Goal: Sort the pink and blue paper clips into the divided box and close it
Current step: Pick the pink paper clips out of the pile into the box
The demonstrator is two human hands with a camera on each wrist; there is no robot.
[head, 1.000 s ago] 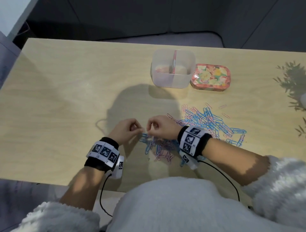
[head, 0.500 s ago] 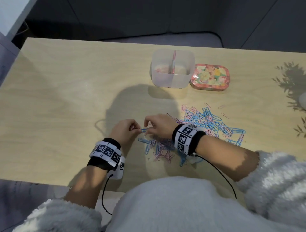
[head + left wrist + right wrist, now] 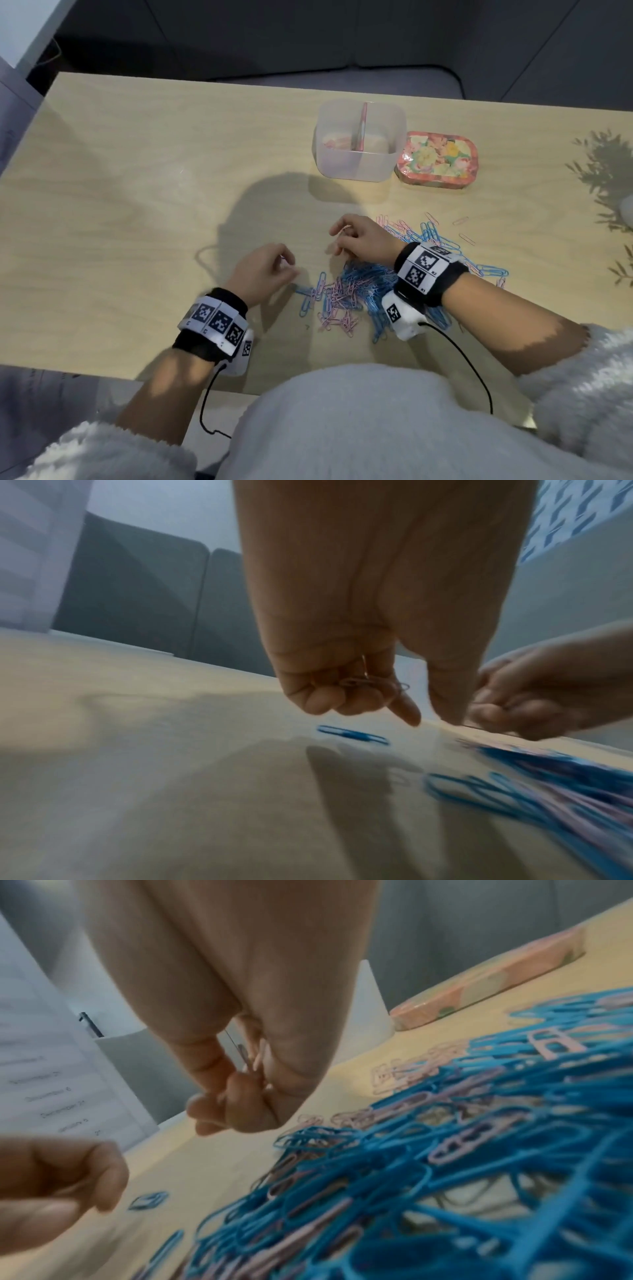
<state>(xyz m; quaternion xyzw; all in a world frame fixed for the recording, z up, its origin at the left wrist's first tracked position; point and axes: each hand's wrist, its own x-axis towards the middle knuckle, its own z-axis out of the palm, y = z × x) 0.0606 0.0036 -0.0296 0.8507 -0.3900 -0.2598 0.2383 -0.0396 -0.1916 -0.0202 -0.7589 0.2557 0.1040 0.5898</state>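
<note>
A pile of pink and blue paper clips (image 3: 363,291) lies on the wooden table near its front edge, spreading right. My left hand (image 3: 270,270) hovers left of the pile, its curled fingers (image 3: 329,696) holding a few pink clips (image 3: 369,683). One blue clip (image 3: 352,734) lies on the table under it. My right hand (image 3: 356,240) is above the pile's far side and pinches pink clips (image 3: 251,1058). The clear divided box (image 3: 359,140) stands open further back, with its flowered lid (image 3: 436,159) lying to its right.
A leafy shadow (image 3: 606,178) falls on the table's right end. A dark sofa (image 3: 308,41) runs behind the table. A printed sheet (image 3: 51,1085) stands at the left in the right wrist view. Cables trail from both wrist cameras over the table's front edge.
The hands were pinching together at one spot; now they have parted. My right hand has risen and moved away toward the box with pink clips, and a blue clip lies below my left.
</note>
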